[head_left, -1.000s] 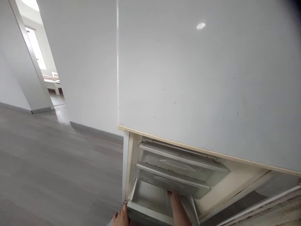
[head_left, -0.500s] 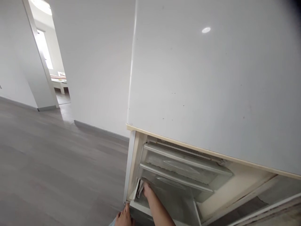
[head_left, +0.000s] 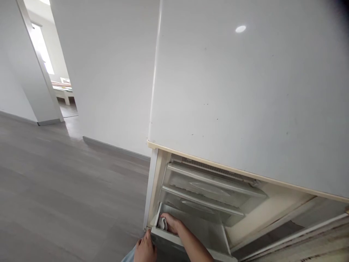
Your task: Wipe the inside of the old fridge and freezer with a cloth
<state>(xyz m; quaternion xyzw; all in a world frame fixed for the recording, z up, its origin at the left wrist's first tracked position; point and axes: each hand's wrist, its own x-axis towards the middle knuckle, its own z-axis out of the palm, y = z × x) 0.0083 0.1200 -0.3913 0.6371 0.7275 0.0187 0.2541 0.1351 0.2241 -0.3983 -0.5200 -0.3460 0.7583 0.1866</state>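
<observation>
In the head view, my right hand (head_left: 171,222) is inside a pulled-out freezer drawer (head_left: 200,247), closed on a crumpled light grey cloth (head_left: 163,224). The cloth lies against the drawer's inner left front corner. At that same corner, from outside, my left hand (head_left: 145,248) has its fingers bent over the edge of the drawer; its fingertips sit close to the freezer's side frame. Part of the left hand's grip is hidden behind its own back. Two more translucent drawers, an upper one (head_left: 209,187) and a middle one (head_left: 196,205), sit pushed in above.
A large white refrigerator door panel (head_left: 231,83) covers the upper right, over the freezer compartment. The open freezer door (head_left: 305,233) stands at lower right. Grey wood-look floor (head_left: 68,189) stretches left, toward a white wall (head_left: 109,72) and a doorway with a low white table (head_left: 64,92).
My right hand has moved with the cloth toward the front of the drawer along its left side. My left hand stays at the drawer's corner. The view has shifted slightly.
</observation>
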